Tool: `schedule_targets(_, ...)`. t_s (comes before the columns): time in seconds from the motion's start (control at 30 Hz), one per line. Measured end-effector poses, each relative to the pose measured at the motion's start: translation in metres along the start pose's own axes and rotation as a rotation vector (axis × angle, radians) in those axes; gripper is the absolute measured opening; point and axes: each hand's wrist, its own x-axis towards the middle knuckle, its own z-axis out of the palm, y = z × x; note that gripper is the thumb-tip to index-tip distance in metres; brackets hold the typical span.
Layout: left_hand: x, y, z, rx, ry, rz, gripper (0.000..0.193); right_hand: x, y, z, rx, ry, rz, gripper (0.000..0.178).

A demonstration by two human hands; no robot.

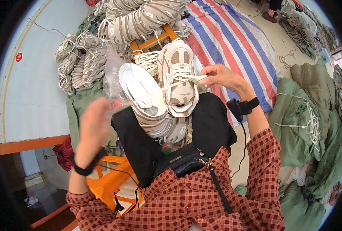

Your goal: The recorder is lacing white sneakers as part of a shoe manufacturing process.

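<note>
my right hand [226,79] pinches one end of the white lace [197,78] narrowly between thumb and finger, out beside the beige shoe [181,89], seemingly to draw it taut; my left hand [94,125] is a blur off to the left, and i cannot tell whether it is closed on anything. the shoe sits between my knees [213,119], toe pointing away from me, just beside a second shoe [140,84] whose white inside faces up. under them a bundle of shoes [151,123] probably props both at an easy height, my legs fencing the sides. ahead, more shoes [144,23] are heaped by a wooden frame [169,32]; a striped sheet [232,42] covers part of the pale floor [277,35], green sacks [300,111] slump to the right, and an orange stool [105,184] stands at my left.
</note>
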Motion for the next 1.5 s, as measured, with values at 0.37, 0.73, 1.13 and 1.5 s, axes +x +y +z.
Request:
schedule_targets(0.37,-0.120,-0.266,-0.082,0.618,0.128,-0.620,0.020,-0.022,0.076,-0.013,-1.237,0.190,0.147,0.017)
schedule_targets(0.73,0.080,-0.007,0.087,-0.373,0.058,-0.145,0.018,0.046,-0.001,0.065,-1.054,0.503,-0.735,0.017)
schedule_targets(1.13,0.127,0.057,0.162,-0.161,0.228,-0.057,0.013,0.035,0.006,0.059,-0.698,0.745,-0.515,0.016)
schedule_targets(1.5,0.138,0.031,0.141,-0.473,0.062,-0.144,0.009,0.005,0.026,0.061,-0.532,0.625,-0.336,0.017)
